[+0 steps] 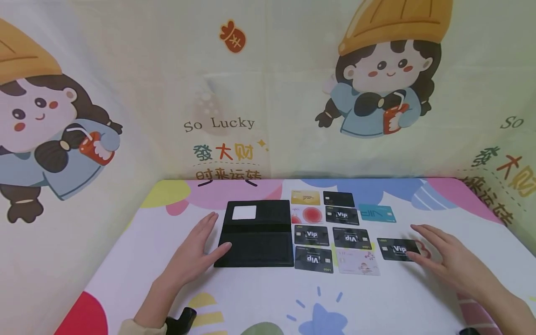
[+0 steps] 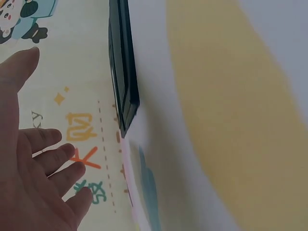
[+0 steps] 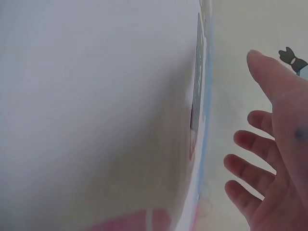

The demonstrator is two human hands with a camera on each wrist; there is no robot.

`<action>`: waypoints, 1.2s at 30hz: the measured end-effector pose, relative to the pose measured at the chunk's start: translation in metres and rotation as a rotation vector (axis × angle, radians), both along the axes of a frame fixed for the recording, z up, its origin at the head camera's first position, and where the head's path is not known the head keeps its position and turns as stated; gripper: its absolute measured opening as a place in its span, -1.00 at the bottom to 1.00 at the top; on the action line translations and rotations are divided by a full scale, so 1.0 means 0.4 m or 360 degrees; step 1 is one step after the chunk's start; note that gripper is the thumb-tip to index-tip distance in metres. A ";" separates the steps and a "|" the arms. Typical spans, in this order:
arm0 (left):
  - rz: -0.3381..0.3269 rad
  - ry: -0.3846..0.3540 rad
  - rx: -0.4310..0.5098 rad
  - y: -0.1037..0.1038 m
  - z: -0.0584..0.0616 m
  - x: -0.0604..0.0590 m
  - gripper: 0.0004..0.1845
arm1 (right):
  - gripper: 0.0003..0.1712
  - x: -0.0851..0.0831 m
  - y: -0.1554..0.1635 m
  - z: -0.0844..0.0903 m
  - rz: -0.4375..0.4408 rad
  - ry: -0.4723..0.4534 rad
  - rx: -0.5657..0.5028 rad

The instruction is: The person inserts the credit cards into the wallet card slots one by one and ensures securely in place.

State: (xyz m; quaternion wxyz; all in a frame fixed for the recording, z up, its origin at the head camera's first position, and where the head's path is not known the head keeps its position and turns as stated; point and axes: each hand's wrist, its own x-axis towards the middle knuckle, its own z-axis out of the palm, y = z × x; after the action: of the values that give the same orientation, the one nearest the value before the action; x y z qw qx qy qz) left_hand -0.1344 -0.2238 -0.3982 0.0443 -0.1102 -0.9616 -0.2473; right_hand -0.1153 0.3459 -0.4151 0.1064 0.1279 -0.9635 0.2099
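An open black wallet (image 1: 256,234) lies flat on the table (image 1: 259,298), with cards (image 1: 331,232) spread just right of it. The left hand (image 1: 197,253) rests relaxed and empty, thumb touching the wallet's left edge. The right hand (image 1: 450,258), fingers straight and holding nothing, hovers beside the black card (image 1: 395,249) farthest right of the wallet.

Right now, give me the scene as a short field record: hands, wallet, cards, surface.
left hand: left hand open, fingers straight, flat on the table beside the wallet, thumb at its left edge
right hand: right hand open, fingers spread, next to the rightmost Vip card
wallet: black wallet lying open flat, white card in its upper half
cards: about ten laid face up in rows right of the wallet, including a gold card and a teal card
surface: table with colourful printed cover
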 end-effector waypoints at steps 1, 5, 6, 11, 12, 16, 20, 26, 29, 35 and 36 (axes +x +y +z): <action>-0.0003 -0.0010 0.0010 0.005 0.000 -0.003 -0.01 | -0.14 0.001 0.001 0.000 -0.0003 -0.0010 0.0000; -0.0015 -0.0053 0.0073 0.019 -0.002 -0.018 -0.01 | -0.17 0.001 0.006 -0.002 0.0029 -0.0015 -0.0028; -0.0016 -0.0062 0.0093 0.023 -0.003 -0.022 -0.02 | -0.18 0.000 0.008 -0.003 0.0047 -0.0001 -0.0043; -0.0020 -0.0109 0.0213 0.033 -0.012 -0.046 -0.08 | -0.18 -0.004 0.015 -0.004 0.0033 -0.0039 -0.0056; -0.0021 -0.0118 0.0234 0.034 -0.014 -0.050 -0.08 | -0.18 -0.005 0.017 -0.005 0.0040 -0.0051 -0.0068; -0.0034 -0.0146 0.0321 0.032 -0.023 -0.060 -0.10 | -0.20 -0.010 0.026 -0.009 0.0068 -0.0090 -0.0097; -0.0071 -0.0155 0.0415 0.029 -0.037 -0.064 -0.08 | -0.21 -0.013 0.032 -0.015 0.0116 -0.0079 -0.0148; -0.0137 -0.0257 0.0471 0.030 -0.069 -0.073 0.04 | -0.19 -0.021 0.043 -0.028 0.0158 -0.0097 -0.0121; -0.0150 -0.0305 0.0467 0.028 -0.081 -0.072 0.08 | -0.20 -0.024 0.047 -0.032 0.0151 -0.0162 -0.0084; -0.0185 -0.0266 0.0449 0.019 -0.089 -0.077 0.13 | -0.22 -0.034 0.049 -0.039 0.0174 -0.0112 -0.0048; -0.0191 -0.0262 0.0440 0.018 -0.089 -0.079 0.15 | -0.22 -0.037 0.049 -0.040 0.0179 -0.0098 -0.0044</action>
State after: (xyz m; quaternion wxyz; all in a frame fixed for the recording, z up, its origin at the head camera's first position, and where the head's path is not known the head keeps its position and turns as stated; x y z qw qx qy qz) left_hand -0.1660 -0.2165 -0.4340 -0.0348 -0.1397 -0.9106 -0.3875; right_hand -0.1300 0.3655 -0.4310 0.0665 0.1737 -0.9546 0.2328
